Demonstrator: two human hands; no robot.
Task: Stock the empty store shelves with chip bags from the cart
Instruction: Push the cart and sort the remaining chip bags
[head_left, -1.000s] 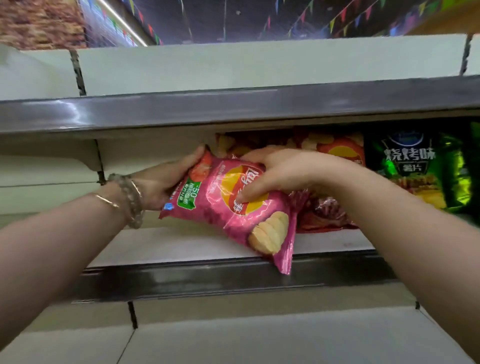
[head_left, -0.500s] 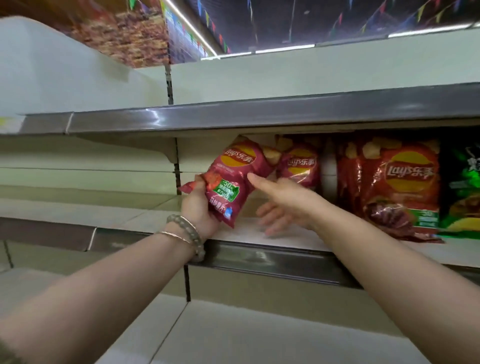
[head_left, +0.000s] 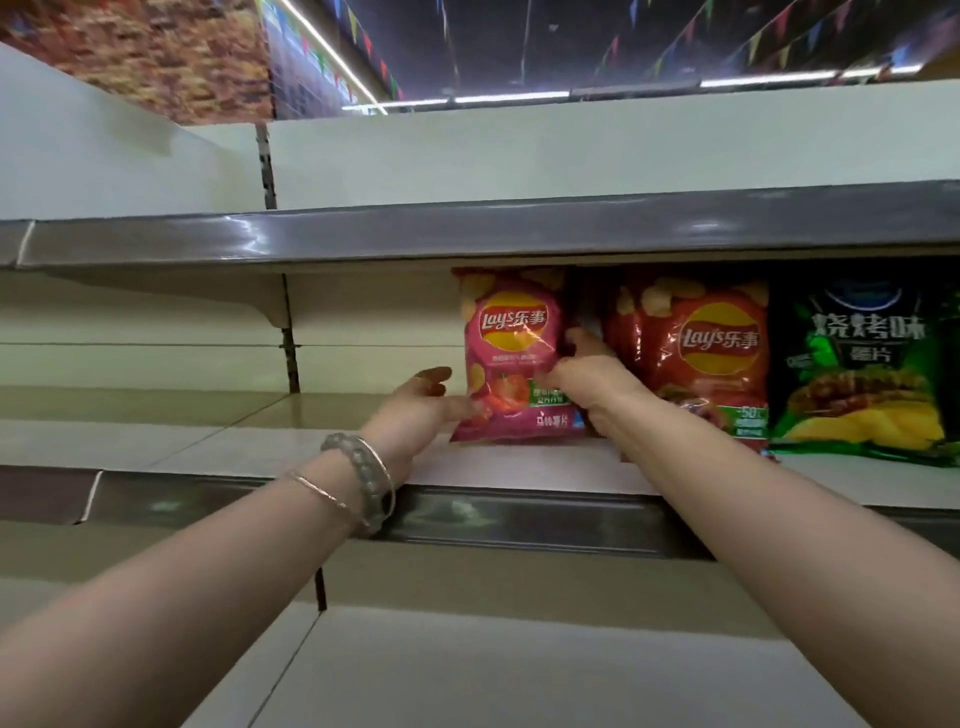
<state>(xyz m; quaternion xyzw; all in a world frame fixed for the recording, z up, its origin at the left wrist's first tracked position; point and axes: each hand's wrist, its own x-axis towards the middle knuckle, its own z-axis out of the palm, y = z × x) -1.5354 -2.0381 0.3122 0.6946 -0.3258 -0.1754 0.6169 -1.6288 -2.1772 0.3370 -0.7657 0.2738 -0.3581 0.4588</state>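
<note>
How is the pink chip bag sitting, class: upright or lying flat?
Upright: the pink chip bag stands on its bottom edge on the shelf, logo right way up.

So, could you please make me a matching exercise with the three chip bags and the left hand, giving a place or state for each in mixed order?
Column one:
1. pink bag
2. red bag
3. green bag
4. left hand

Column two:
a. far right of the row
b. open, at the lower left of the leftmost bag
c. between the other two bags
d. upright, at the left end of the row

Pairs: 1-d, 2-c, 3-a, 4-b.
</note>
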